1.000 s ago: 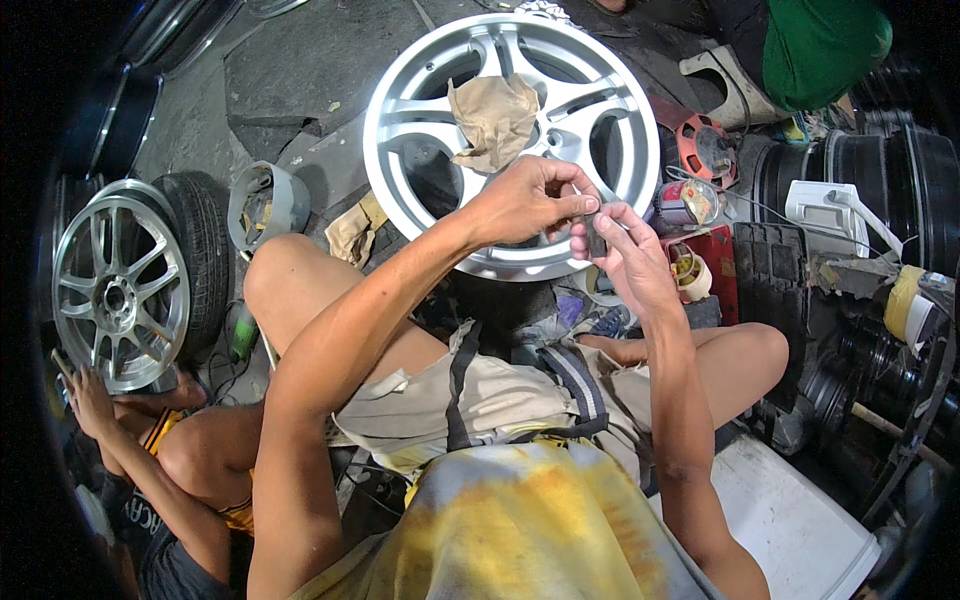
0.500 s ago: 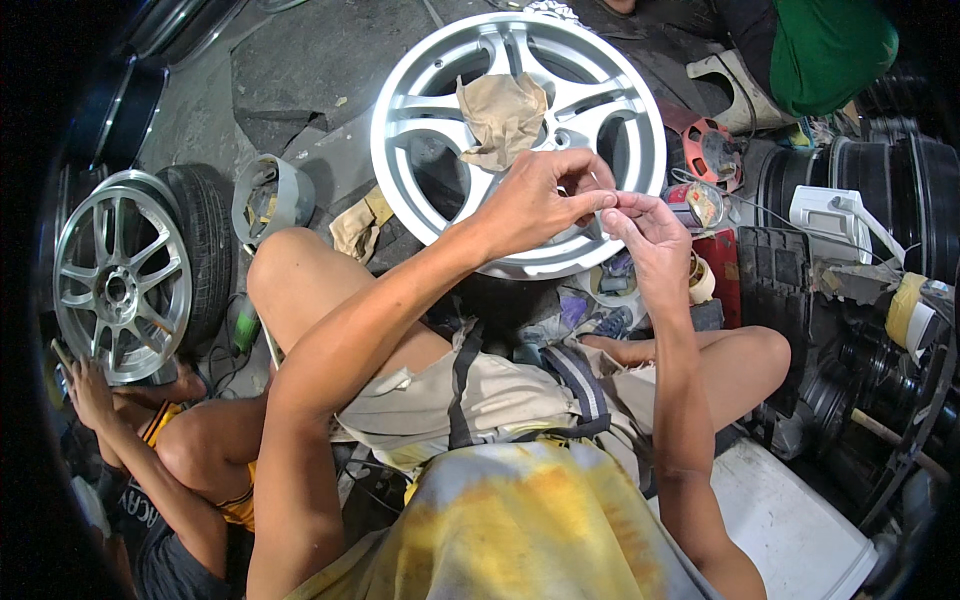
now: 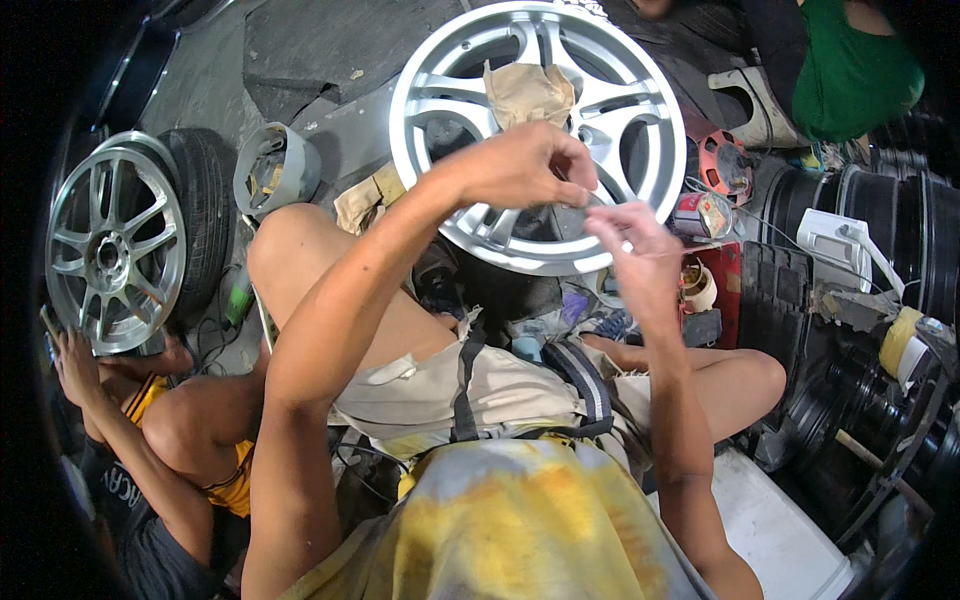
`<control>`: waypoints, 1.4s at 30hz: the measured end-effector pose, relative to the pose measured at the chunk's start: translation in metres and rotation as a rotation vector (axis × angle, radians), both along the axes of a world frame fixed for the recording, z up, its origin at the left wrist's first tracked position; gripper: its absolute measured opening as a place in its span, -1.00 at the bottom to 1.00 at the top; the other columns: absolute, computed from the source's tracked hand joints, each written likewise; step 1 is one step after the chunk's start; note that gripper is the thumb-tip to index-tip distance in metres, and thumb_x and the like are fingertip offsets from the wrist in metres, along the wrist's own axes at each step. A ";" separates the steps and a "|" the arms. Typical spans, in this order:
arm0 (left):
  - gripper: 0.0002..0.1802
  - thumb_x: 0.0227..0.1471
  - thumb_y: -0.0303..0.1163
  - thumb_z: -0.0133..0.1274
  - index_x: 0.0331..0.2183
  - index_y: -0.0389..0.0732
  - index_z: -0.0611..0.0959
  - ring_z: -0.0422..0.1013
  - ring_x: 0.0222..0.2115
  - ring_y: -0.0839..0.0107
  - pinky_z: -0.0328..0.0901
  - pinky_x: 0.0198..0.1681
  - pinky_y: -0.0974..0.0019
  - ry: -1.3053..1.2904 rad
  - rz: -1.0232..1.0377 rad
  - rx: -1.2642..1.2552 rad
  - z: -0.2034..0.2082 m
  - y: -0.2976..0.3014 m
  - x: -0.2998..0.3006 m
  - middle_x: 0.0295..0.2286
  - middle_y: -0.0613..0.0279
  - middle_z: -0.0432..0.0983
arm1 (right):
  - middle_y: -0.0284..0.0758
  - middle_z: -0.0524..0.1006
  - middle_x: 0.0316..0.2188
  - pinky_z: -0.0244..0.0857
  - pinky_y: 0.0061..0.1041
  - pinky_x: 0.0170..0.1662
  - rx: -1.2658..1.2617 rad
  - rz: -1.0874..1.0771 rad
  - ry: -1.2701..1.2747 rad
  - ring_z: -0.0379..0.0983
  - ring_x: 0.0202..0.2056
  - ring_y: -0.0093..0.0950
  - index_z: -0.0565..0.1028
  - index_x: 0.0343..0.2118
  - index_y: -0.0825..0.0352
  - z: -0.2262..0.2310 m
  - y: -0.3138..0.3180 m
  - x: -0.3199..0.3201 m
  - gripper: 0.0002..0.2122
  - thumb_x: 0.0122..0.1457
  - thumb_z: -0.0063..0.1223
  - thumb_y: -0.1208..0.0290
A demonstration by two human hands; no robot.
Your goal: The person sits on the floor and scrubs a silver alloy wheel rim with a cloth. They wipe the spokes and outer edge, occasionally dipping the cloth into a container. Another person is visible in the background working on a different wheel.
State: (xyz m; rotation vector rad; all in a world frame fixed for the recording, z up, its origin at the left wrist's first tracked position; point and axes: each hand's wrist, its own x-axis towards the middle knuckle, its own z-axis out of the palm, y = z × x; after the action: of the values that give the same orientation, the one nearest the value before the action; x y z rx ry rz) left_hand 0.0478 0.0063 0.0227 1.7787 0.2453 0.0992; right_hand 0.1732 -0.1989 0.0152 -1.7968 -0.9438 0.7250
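Contact just broke: left hand (image 3: 530,166) and right hand (image 3: 641,245) curl over the silver wheel (image 3: 673,130), pinching seemingly interrupted; holdings unclear.

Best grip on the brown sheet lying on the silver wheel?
Probably pinch the brown sheet by its far-left corner, from the left: that corner seems to jut over an opening in the silver wheel. The left hand blocks the near edge.
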 end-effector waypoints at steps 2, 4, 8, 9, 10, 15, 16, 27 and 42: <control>-0.62 0.07 -0.21 0.33 -0.13 -0.25 0.71 0.58 -0.25 0.38 0.47 -0.12 0.29 -0.020 0.106 0.356 -0.002 0.025 -0.015 -0.25 0.11 0.67 | -0.25 0.59 -0.31 0.40 -0.43 -0.20 -0.083 0.248 -0.161 0.55 -0.32 -0.43 0.68 -0.25 0.35 -0.015 0.000 -0.014 -0.88 0.16 0.21 0.57; -0.54 0.10 -0.14 0.29 -0.05 -0.21 0.69 0.58 -0.21 0.29 0.48 -0.10 0.24 0.107 0.317 0.528 0.028 0.056 -0.032 -0.17 0.04 0.65 | -0.21 0.54 -0.34 0.39 -0.36 -0.21 -0.055 0.356 -0.267 0.53 -0.32 -0.33 0.68 -0.28 0.37 -0.048 -0.001 -0.024 -0.89 0.15 0.21 0.56; -0.66 0.07 -0.29 0.25 -0.17 -0.32 0.73 0.55 -0.32 0.50 0.43 -0.20 0.38 0.114 0.736 0.429 0.066 0.101 -0.079 -0.36 0.11 0.69 | -0.20 0.48 -0.40 0.38 -0.32 -0.22 0.012 0.519 -0.373 0.50 -0.34 -0.26 0.66 -0.24 0.39 -0.071 0.012 -0.031 -0.87 0.16 0.19 0.57; -0.66 0.08 -0.30 0.24 -0.17 -0.34 0.73 0.53 -0.35 0.49 0.42 -0.23 0.38 0.147 0.754 0.438 0.067 0.104 -0.086 -0.38 0.13 0.68 | -0.20 0.47 -0.40 0.38 -0.31 -0.22 0.015 0.555 -0.393 0.49 -0.32 -0.25 0.66 -0.24 0.40 -0.071 0.016 -0.031 -0.87 0.15 0.18 0.58; -0.66 0.09 -0.31 0.24 -0.16 -0.35 0.72 0.51 -0.38 0.49 0.41 -0.26 0.38 0.180 0.770 0.446 0.067 0.107 -0.092 -0.40 0.16 0.67 | -0.20 0.46 -0.39 0.38 -0.29 -0.22 0.019 0.591 -0.412 0.49 -0.31 -0.24 0.65 -0.24 0.41 -0.071 0.018 -0.030 -0.87 0.15 0.17 0.59; -0.65 0.10 -0.32 0.21 -0.16 -0.40 0.70 0.48 -0.42 0.49 0.39 -0.30 0.38 0.225 0.727 0.416 0.067 0.101 -0.087 -0.43 0.18 0.65 | -0.19 0.44 -0.36 0.38 -0.26 -0.19 0.018 0.711 -0.496 0.46 -0.26 -0.20 0.62 -0.23 0.42 -0.075 0.024 -0.024 -0.84 0.11 0.14 0.61; -0.65 0.10 -0.32 0.21 -0.16 -0.40 0.70 0.49 -0.41 0.48 0.39 -0.30 0.37 0.221 0.723 0.387 0.067 0.099 -0.087 -0.43 0.17 0.65 | -0.19 0.44 -0.36 0.38 -0.26 -0.18 0.023 0.713 -0.498 0.46 -0.26 -0.19 0.62 -0.23 0.41 -0.078 0.023 -0.025 -0.83 0.10 0.13 0.61; -0.66 0.10 -0.34 0.18 -0.18 -0.43 0.70 0.51 -0.39 0.48 0.41 -0.28 0.37 0.218 0.695 0.441 0.063 0.100 -0.081 -0.42 0.11 0.66 | -0.17 0.42 -0.37 0.38 -0.23 -0.17 0.040 0.732 -0.553 0.45 -0.25 -0.19 0.62 -0.24 0.39 -0.076 0.032 -0.035 -0.82 0.11 0.06 0.60; -0.63 0.08 -0.33 0.17 -0.18 -0.44 0.69 0.53 -0.39 0.47 0.42 -0.29 0.36 0.214 0.689 0.412 0.060 0.101 -0.082 -0.40 0.09 0.67 | -0.18 0.40 -0.39 0.37 -0.23 -0.17 -0.036 0.685 -0.474 0.47 -0.26 -0.18 0.64 -0.20 0.37 -0.074 0.022 -0.029 -0.76 0.07 0.05 0.67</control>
State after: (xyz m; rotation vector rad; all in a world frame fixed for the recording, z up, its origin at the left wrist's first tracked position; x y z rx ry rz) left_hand -0.0340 0.1072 0.0824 2.0382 1.0500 0.4802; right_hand 0.1440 -0.1769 -0.0591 -1.7021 -1.9254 0.7312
